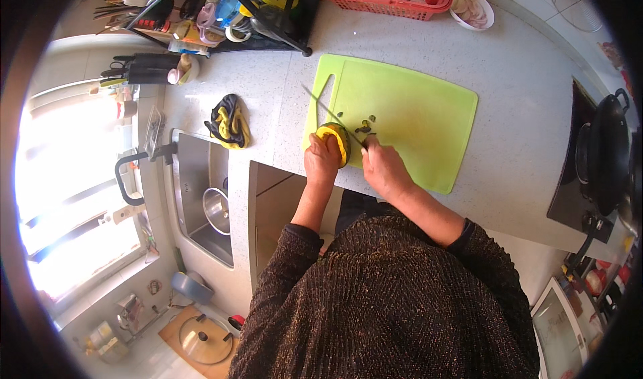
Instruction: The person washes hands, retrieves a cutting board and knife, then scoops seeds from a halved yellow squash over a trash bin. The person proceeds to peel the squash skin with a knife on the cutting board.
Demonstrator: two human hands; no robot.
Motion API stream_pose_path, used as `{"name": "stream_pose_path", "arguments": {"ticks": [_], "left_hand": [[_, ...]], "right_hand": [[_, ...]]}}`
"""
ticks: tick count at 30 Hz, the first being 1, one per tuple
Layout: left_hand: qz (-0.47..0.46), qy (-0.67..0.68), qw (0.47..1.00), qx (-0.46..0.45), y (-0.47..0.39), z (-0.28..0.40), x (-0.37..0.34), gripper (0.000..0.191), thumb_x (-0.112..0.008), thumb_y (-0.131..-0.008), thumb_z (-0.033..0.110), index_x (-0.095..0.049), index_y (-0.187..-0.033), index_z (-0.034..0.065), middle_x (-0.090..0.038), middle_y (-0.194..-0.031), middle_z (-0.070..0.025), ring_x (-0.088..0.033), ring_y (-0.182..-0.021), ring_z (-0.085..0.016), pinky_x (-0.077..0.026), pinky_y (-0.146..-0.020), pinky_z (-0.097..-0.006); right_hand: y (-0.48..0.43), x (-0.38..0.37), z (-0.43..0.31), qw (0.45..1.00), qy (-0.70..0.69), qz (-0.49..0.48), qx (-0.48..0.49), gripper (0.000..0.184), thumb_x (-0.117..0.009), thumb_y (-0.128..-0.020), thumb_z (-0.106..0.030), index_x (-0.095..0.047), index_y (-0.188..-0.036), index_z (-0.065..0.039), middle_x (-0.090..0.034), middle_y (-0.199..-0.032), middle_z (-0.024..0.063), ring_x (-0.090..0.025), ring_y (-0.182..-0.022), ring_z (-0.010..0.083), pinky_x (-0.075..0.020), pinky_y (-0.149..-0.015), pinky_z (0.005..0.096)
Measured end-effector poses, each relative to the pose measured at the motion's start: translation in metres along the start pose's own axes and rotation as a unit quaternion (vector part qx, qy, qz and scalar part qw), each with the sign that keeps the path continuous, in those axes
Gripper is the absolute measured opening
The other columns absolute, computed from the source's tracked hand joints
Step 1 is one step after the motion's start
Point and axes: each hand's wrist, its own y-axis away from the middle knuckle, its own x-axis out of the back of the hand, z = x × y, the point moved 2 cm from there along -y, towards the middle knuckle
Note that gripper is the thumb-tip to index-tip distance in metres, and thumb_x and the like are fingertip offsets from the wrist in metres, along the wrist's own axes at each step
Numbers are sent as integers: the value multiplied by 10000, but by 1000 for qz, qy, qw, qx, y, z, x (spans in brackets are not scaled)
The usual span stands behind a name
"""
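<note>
My left hand (323, 157) grips a hollowed piece of pumpkin (341, 136), with its orange flesh facing left and its dark green rind to the right. In my right hand (383, 167) is a knife (329, 108), its thin blade pointing up and left beside the pumpkin's rind. The handle is hidden in my fist. Both hands are over the near left part of a light green cutting board (417, 112). Several dark scraps of rind (363, 126) lie on the board beyond my right hand.
Left of the board are a black-and-yellow cloth (230, 122) and a sink (201, 168) holding a metal bowl (217, 210). A red basket (387, 8) and a white bowl of sliced food (472, 10) stand at the back. A black wok (607, 153) sits on the stove at right.
</note>
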Motion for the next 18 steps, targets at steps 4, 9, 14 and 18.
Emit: {"name": "stream_pose_path", "arguments": {"ticks": [4,9,14,18], "left_hand": [[20,20,999,-43,-2,-6,-4,259,-540,-911,244,-438,-880,9,-606,-681,-301,-607,-668,-488,-485,-582,-541],[13,60,997,-57,-3,-9,-6,247,-547,-913,228,-438,-878,9,-609,-679,-291,-607,-655,-482,-479,-558,-535],[-17,10,1000,-3,3,8,2,259,-564,-912,222,-428,-896,2,-613,-675,-280,-610,-653,-475,-477,-557,-528],[-16,7,1000,-11,-1,0,1,292,-563,-923,259,-422,-921,3,-614,-674,-271,-606,-644,-472,-475,-559,-529]], "right_hand": [[12,-8,-6,997,50,7,52,58,-492,-850,-37,-492,-885,9,-630,-698,226,-655,-651,392,-538,-573,464],[9,-11,-9,995,71,9,67,59,-509,-812,-2,-493,-868,9,-633,-695,223,-655,-647,390,-541,-577,453],[-15,-7,-10,997,74,-16,10,65,-533,-816,-27,-502,-855,14,-626,-670,241,-648,-640,411,-533,-592,480],[-21,-5,-7,999,50,-7,1,73,-534,-842,-53,-508,-861,12,-624,-670,239,-642,-638,423,-528,-597,496]]}}
